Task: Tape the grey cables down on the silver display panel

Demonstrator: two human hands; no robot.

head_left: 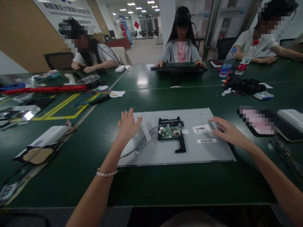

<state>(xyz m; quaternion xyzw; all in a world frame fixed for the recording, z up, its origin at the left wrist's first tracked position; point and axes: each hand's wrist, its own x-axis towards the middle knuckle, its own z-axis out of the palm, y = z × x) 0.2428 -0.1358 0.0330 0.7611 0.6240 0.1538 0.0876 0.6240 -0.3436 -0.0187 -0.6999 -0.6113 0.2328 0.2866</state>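
Note:
A grey metal-backed display panel [151,154] lies flat in front of me on the green table. Fixed near its middle is a black plastic bracket [181,145] with a green circuit board [171,131]. A grey cable [132,152] runs from the board toward the panel's left side, held by white tape. My left hand [127,126], fingers spread, is over the panel's left edge. At the right edge my right hand [228,134] has its fingers stretched out near two white labels [206,141]. I cannot tell whether either hand touches the panel.
Across the table a person holds a dark flat panel [178,69]. Bottles [228,63] and a black bundle [246,84] lie back right; a phone [258,121] sits right. Left are a white pouch-like pack [47,138], wires [94,97] and a metal bowl [88,80].

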